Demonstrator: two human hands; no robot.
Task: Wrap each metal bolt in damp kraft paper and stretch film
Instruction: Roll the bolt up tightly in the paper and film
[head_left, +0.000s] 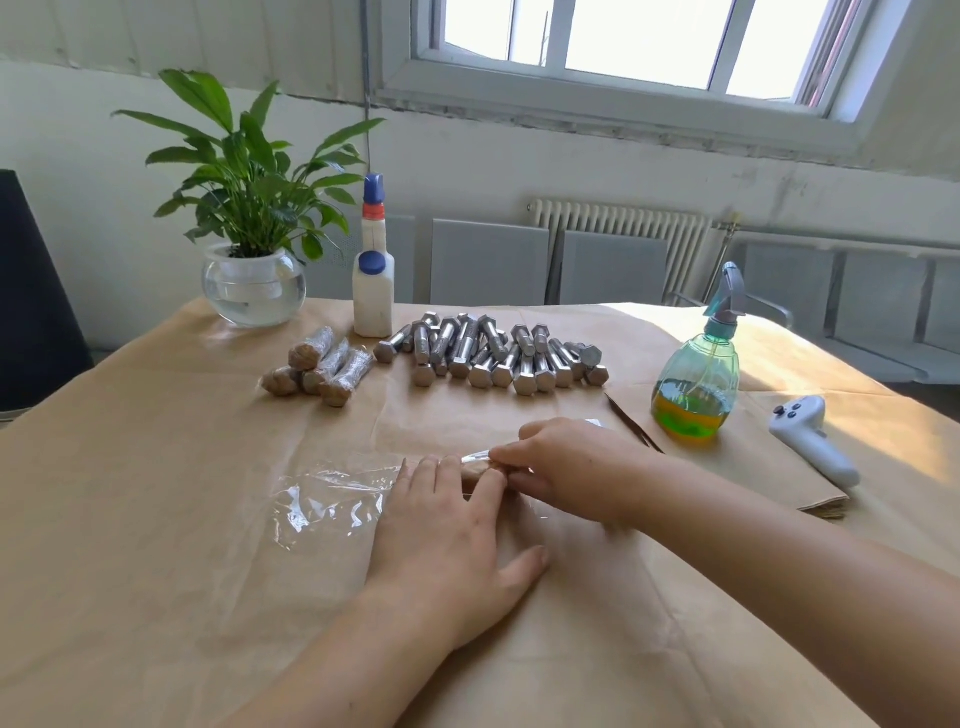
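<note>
Film (332, 499), thin and clingy, pinched at 12 o'clock by right hand (566, 467); left hand (447, 540) flat, apparently pressing stiff paper-wrapped bolt (475, 474).

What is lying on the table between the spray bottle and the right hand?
In the head view, thin dark tweezers lie on the kraft paper between the spray bottle and the right hand.
</note>
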